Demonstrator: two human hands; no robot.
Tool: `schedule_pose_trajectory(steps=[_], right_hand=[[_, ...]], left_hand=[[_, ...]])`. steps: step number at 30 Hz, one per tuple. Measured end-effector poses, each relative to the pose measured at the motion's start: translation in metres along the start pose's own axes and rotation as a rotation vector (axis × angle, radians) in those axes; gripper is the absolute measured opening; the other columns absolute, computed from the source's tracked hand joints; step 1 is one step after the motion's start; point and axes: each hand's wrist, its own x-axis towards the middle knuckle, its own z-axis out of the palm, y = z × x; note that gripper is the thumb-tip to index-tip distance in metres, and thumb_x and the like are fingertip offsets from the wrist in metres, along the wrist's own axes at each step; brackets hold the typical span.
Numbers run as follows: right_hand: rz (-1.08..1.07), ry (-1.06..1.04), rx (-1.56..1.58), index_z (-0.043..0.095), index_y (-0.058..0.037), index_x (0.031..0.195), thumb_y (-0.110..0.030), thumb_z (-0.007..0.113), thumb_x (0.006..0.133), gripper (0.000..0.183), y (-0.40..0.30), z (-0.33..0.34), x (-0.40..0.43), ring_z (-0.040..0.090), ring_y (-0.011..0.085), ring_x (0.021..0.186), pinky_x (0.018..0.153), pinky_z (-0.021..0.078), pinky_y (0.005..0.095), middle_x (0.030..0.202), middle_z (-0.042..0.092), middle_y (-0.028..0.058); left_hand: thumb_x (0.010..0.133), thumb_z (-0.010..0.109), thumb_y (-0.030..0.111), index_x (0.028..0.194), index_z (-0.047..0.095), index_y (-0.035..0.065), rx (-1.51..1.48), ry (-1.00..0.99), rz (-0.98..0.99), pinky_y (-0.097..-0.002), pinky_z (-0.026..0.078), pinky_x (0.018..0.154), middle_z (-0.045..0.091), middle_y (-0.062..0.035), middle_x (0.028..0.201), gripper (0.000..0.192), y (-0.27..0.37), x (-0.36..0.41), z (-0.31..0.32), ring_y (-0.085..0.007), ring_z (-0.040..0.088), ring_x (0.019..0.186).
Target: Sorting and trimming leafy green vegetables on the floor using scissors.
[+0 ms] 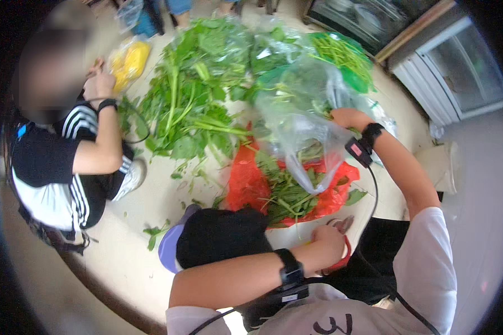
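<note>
My right hand (pixel 350 118) is at the right side of a clear plastic bag (pixel 295 104), its fingers curled at the film and partly hidden. Leafy greens show through the bag. Its lower edge hangs over an open red plastic bag (pixel 247 180), in which loose green leaves and stems (pixel 293 197) lie. Close to my body, my left hand (pixel 329 245) is curled above a red-edged sandal (pixel 344 255). A small yellow bit shows beside its fingers; whether the hand holds it is unclear.
A large pile of leafy greens (pixel 184 100) covers the floor ahead. Green stems (pixel 339 54) lie on a green bag. At left a person (pixel 92 155) crouches near a bag of yellow items (pixel 130 60). A white bucket (pixel 438 165) and a glass-fronted cabinet (pixel 461 71) stand right.
</note>
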Motion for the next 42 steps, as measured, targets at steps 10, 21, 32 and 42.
schedule_pose_trajectory(steps=[10, 21, 32, 42], right_hand=[[-0.056, 0.033, 0.313, 0.053, -0.0017, 0.1, -0.052, 0.042, 0.08, 0.055, -0.061, -0.052, -0.003, 0.058, 0.0348, 0.08, 0.068, 0.0452, 0.0414, 0.086, 0.059, 0.0213], [-0.499, 0.355, -0.642, 0.061, -0.0044, 0.077, -0.013, 0.054, 0.067, 0.014, -0.192, -0.123, 0.078, 0.061, 0.0287, 0.072, 0.059, 0.0481, 0.0383, 0.073, 0.06, 0.0133], [-0.663, -0.066, -0.413, 0.065, -0.0085, 0.081, -0.014, 0.053, 0.072, 0.016, -0.274, 0.075, 0.141, 0.06, 0.025, 0.082, 0.066, 0.0462, 0.0408, 0.083, 0.064, 0.0067], [-0.48, -0.075, -0.457, 0.051, -0.01, 0.11, -0.016, 0.05, 0.074, 0.037, -0.248, 0.02, 0.169, 0.048, 0.0217, 0.107, 0.089, 0.0307, 0.0489, 0.117, 0.049, 0.0066]], left_hand=[[0.055, 0.071, 0.024, 0.091, 0.063, 0.0162, 0.412, -0.397, -0.103, -0.0269, 0.037, 0.042, 0.06, 0.0039, 0.077, 0.038, 0.008, 0.026, 0.019, -0.0095, 0.052, 0.057], [0.073, 0.051, 0.016, 0.073, 0.051, 0.0128, 1.159, -0.29, 0.032, -0.0221, 0.024, 0.038, 0.026, 0.0106, 0.048, 0.003, -0.012, -0.001, 0.03, -0.0047, 0.027, 0.035], [0.072, 0.053, 0.016, 0.077, 0.055, 0.0125, 0.946, -0.188, 0.297, -0.0254, 0.028, 0.041, 0.035, 0.0073, 0.057, 0.006, -0.028, -0.008, 0.033, -0.0087, 0.035, 0.045], [0.071, 0.055, 0.016, 0.08, 0.059, 0.0123, 0.805, -0.216, 0.327, -0.0286, 0.033, 0.044, 0.044, 0.0038, 0.066, 0.01, -0.043, 0.005, 0.022, -0.0125, 0.044, 0.055]])
